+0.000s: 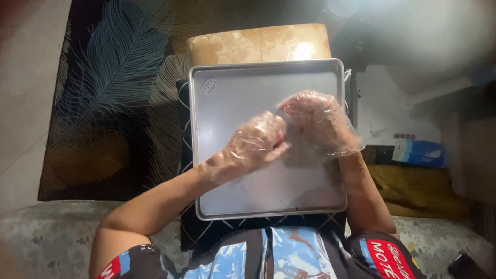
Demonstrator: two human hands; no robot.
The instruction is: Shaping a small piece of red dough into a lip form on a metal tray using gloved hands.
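We looked down on our own two hands, each in a loose, clear disposable plastic glove, meeting over a metal baking tray (227, 93). The tray lay flat on a dark cushion (185, 155) with thin pale crossing lines, which rested on our lap. Our left hand (256, 142) came in from the lower left, forearm bare, fingers curled inward so that the grip was mostly closed. Whether it pinched anything we could not tell, since the crinkled glove film blurred the fingertips; a hint of pink showed at the tips nearest the other hand. Our right hand (319, 121) sat just beside it, up and to the right, fingers bent down toward the left grip. Its hold looked loosely closed as well, and we could not make out any item in it. The two grips were touching or very nearly so.

Beneath both grips the tray's surface was bare grey metal, with a few small dark specks near its closer edge. Beyond the hands, past the tray's far rim, stood a tan, glossy box-like top (258, 44). Left of our left hand a dark rug (113, 77) with large feather patterns covered the floor. Right of our right hand lay a blue and white packet (419, 152).
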